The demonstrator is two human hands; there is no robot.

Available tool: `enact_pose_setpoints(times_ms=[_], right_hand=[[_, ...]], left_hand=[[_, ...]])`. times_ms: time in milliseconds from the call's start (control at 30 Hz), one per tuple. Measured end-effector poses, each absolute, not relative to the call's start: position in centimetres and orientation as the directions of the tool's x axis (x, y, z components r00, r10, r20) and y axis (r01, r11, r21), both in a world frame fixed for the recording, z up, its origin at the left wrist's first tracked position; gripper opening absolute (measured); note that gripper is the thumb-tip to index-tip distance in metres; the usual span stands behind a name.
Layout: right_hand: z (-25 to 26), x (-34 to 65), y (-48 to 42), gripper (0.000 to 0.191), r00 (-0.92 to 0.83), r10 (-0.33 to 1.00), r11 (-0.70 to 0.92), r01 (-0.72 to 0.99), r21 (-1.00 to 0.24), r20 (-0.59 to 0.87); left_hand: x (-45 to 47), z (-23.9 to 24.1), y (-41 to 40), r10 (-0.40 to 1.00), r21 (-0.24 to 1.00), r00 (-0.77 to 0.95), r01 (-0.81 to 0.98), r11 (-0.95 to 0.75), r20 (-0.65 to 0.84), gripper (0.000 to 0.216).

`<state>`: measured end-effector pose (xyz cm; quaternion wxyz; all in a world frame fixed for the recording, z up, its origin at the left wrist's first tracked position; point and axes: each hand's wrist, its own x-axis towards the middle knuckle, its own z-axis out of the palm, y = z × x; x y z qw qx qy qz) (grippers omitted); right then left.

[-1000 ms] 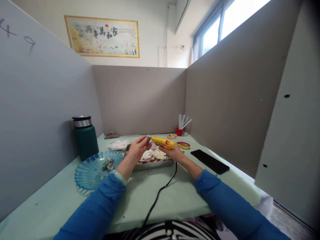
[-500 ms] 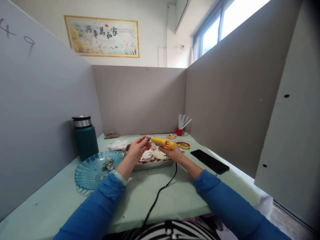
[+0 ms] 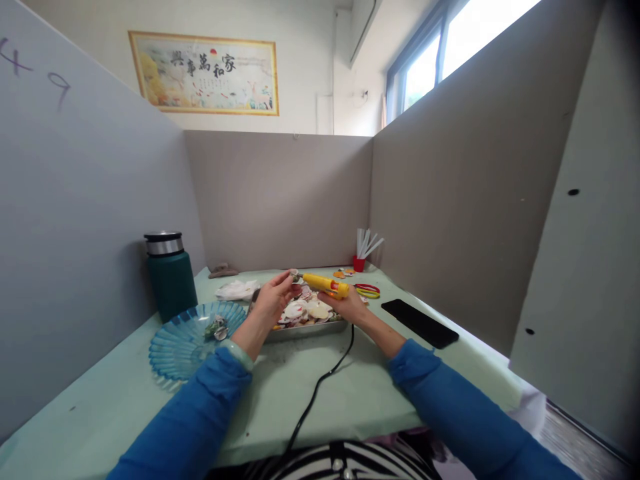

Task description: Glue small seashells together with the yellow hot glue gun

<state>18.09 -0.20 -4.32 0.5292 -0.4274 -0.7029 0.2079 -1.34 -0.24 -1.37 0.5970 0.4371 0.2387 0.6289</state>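
My right hand (image 3: 347,307) is wrapped round a yellow hot glue gun (image 3: 323,284), whose nozzle points left; a small orange light glows on it. At the nozzle's tip, my left hand (image 3: 273,298) pinches a small pale piece (image 3: 295,274), perhaps a shell, mostly covered by my fingertips. Below both hands stands a shallow tray (image 3: 305,331) heaped with shells (image 3: 316,309). A black cord (image 3: 320,383) runs from the glue gun toward the table's front edge. Left of my left wrist, a blue ribbed glass plate (image 3: 173,347) bears a small shell cluster (image 3: 217,328).
A dark green bottle (image 3: 173,280) stands behind the plate. Scissors (image 3: 367,291) with red and yellow handles, a black phone (image 3: 420,323) and a red cup (image 3: 359,264) of white glue sticks are on the right. White tissue (image 3: 237,290) lies behind the tray. Partitions (image 3: 280,200) enclose the table.
The glue gun's tip has shifted very slightly to the right, a little away from the piece in my left fingers. Otherwise both hands stay nearly still.
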Motion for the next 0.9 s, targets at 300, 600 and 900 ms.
enact_pose_setpoints(times_ms=[300,600,900], right_hand=[[-4.41,18.14,-0.18,0.033,-0.071,0.809,0.555,0.417,-0.720,0.583],[-4.23,18.06,-0.45,0.031,-0.074,0.808,0.550,0.447,-0.705,0.584],[-4.19,18.17,-0.38,0.034,-0.094,0.817,0.546,0.447,-0.709,0.569]], left_hand=[[-1.33,-1.33,-0.29,0.960,0.826,0.096,-0.536,-0.173,0.263,0.030],[-1.31,-1.39,-0.23,0.957,0.829,0.113,-0.533,-0.169,0.267,0.031],[-1.43,-1.24,-0.48,0.961,0.853,0.113,-0.494,-0.167,0.253,0.034]])
